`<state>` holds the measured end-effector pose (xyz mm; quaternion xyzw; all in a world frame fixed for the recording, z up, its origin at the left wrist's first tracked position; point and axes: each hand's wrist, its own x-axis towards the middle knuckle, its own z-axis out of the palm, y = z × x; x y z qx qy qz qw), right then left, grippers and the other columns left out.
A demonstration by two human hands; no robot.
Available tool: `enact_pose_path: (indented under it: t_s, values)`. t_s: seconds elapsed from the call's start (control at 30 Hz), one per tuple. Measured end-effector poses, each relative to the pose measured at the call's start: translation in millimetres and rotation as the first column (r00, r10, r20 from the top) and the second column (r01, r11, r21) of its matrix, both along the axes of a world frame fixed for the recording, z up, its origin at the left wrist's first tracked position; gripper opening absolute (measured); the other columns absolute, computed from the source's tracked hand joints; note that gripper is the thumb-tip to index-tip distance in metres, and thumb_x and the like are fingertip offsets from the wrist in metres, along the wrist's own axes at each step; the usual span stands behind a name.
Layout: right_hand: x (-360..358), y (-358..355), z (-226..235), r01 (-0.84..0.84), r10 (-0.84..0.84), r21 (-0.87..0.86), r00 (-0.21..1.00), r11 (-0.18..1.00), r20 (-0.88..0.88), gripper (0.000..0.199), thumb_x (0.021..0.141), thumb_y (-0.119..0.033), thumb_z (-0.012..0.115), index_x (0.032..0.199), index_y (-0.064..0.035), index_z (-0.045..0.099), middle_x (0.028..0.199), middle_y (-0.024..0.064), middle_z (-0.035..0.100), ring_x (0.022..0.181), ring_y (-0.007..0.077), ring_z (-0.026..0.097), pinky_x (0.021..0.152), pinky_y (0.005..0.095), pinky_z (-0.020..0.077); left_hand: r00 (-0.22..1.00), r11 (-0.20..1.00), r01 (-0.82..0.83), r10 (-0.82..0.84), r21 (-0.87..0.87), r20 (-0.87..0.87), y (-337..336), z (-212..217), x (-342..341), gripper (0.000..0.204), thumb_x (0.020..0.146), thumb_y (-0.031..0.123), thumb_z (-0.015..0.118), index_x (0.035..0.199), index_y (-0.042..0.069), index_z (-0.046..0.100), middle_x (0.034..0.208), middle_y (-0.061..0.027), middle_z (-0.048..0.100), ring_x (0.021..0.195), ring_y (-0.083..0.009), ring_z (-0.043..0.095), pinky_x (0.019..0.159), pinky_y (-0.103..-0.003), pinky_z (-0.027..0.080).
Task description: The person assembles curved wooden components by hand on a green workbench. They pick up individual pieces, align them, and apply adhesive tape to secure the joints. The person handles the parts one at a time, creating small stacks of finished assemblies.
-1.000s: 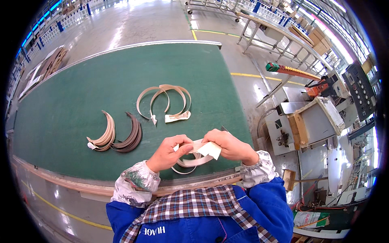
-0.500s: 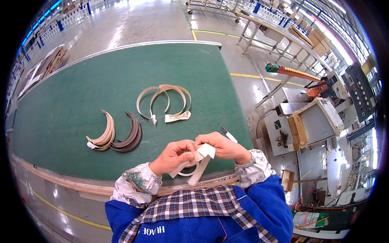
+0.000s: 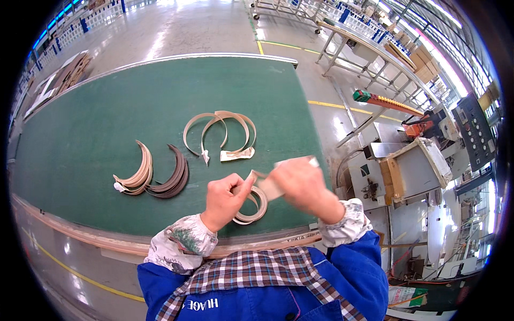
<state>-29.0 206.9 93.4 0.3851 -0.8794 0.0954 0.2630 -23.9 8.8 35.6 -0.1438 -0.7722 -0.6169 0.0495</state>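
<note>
1. Coil between left grip and right grip.
2. Bundles on desk, left of left grip.
3. Loops on desk, ahead of left grip.
4. Machine right of right grip, off desk.

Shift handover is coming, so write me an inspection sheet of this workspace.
Surface: green tabletop, flat.
Things: pale strip, pale coil by it; at left, pale bundle, dark bundle; beyond, two curved strips with white ends.
Clutter: white piece at right grip, too blurred to identify.
Grips: left grip pinches the pale strip; right grip blurred, hold unclear.
Cables: thin curved line right of the tabletop; cable or hose unclear.
Surroundings: control panel, stacked boxes.
</note>
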Motion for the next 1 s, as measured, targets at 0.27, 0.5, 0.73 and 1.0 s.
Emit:
enact_pose_path:
  t_s: [0.27, 0.5, 0.73, 1.0]
  values:
    - [-72.5, 14.2, -9.7, 0.128, -0.119, 0.036, 0.976, 0.991, -0.184, 0.013, 0.072, -0.011, 0.057, 0.085, -0.0091, 0.053, 0.077, 0.0046, 0.055, 0.077, 0.0218, 0.055, 0.074, 0.0349, 0.0406, 0.981, 0.97, -0.087, 0.043, 0.229, 0.188, -1.5, -6.4, -5.7, 0.029, 0.089, 0.019, 0.062, 0.068, -0.001, 0.057, 0.05, 0.0017, 0.047, 0.048, -0.0035, 0.037, 0.043, -0.024, 0.03]
    - [-150.0, 2.7, -65.0, 0.054, -0.04, 0.034, 0.942, 0.998, -0.334, 0.018, 0.075, -0.014, 0.056, 0.092, -0.0113, 0.053, 0.091, 0.0018, 0.055, 0.092, 0.0194, 0.053, 0.086, 0.0353, 0.037, 0.979, 0.981, 0.18, -0.186, 0.068, 0.083, 9.6, -20.9, 2.8, 0.026, 0.086, 0.022, 0.066, 0.074, 0.0, 0.063, 0.051, -0.0024, 0.046, 0.047, -0.0069, 0.039, 0.044, -0.026, 0.031]
    - [-138.8, 10.6, -148.7, 0.002, 0.0, -0.015, 0.993, 1.0, 0.114, 0.034, 0.075, -0.019, 0.066, 0.105, -0.0115, 0.052, 0.102, 0.0047, 0.056, 0.106, 0.0218, 0.051, 0.099, 0.0417, 0.0303, 0.966, 0.972, 0.235, -0.233, -0.008, 0.113, 9.4, -23.7, 2.1, 0.023, 0.087, 0.02, 0.066, 0.077, -0.001, 0.064, 0.056, 0.0002, 0.052, 0.052, -0.0044, 0.041, 0.047, -0.023, 0.034]
    - [-92.2, 17.1, -100.6, -0.074, 0.114, -0.134, 0.938, 0.988, 0.326, 0.051, 0.073, -0.02, 0.07, 0.119, -0.0096, 0.05, 0.122, 0.0085, 0.053, 0.119, 0.0245, 0.045, 0.102, 0.0451, 0.0266, 0.964, 0.968, 0.249, -0.247, -0.01, 0.101, 13.7, -29.0, 3.9, 0.022, 0.087, 0.018, 0.065, 0.077, -0.001, 0.063, 0.058, 0.0, 0.054, 0.052, -0.0049, 0.043, 0.047, -0.023, 0.035]
